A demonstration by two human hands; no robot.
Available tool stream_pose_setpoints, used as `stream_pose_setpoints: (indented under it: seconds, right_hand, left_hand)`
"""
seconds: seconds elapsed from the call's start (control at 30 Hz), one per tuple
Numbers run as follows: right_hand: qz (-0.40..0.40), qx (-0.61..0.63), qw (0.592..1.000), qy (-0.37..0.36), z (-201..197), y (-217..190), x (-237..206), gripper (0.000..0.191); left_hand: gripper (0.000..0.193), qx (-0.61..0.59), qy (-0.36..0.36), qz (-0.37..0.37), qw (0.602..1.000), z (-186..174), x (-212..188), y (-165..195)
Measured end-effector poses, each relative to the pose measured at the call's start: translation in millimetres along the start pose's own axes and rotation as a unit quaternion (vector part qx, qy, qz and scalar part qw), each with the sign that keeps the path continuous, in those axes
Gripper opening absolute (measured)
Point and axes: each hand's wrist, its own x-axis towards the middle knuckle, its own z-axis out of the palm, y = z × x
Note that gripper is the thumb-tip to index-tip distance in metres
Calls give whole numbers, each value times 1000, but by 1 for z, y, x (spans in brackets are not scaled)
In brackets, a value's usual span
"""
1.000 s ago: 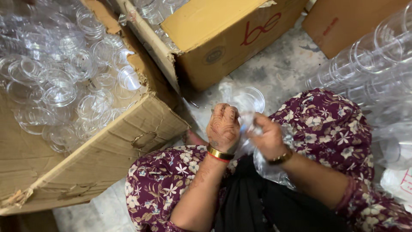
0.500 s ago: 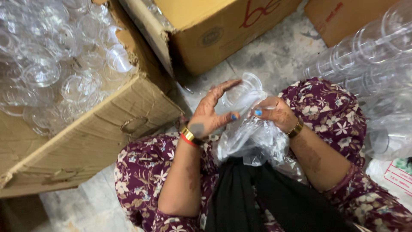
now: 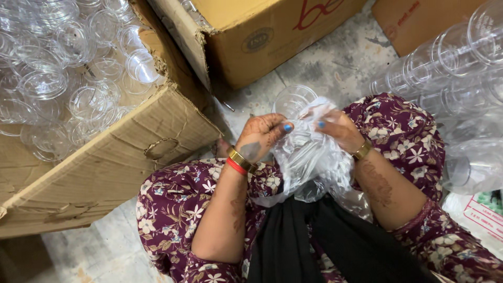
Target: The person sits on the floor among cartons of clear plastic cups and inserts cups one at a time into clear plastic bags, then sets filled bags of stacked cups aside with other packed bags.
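We sit on the floor with our knees up, and both hands are busy over our lap. Our left hand is curled, with its fingers pinching the clear bag near the top. Our right hand grips the other side of the bag's top, fingers bent and closed on the plastic. The two hands are near each other, with the bag's open mouth between them. A clear cup sticks out of the bag's top, just above our hands, and more cups show through the crinkly plastic below. The bag hangs down onto our lap, between our flowered knees. To our left, an open box sits on the floor, full of loose clear cups. Another box, closed up, stands on the floor ahead of us, well apart from the bag. On our right, long rows of stacked cups lie on their sides near our right knee.
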Motion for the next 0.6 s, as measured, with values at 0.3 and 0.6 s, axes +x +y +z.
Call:
stream_pose_setpoints:
  seconds: [0.3,0.6]
  right_hand:
    - [104,279,954,39,-8,11,1,44]
    - [48,-108,992,-52,8,-11,16,35]
  left_hand:
    - [26,-337,65,135,929,10,12,-29]
    - [18,-617,153,29,771,-13,8,-29]
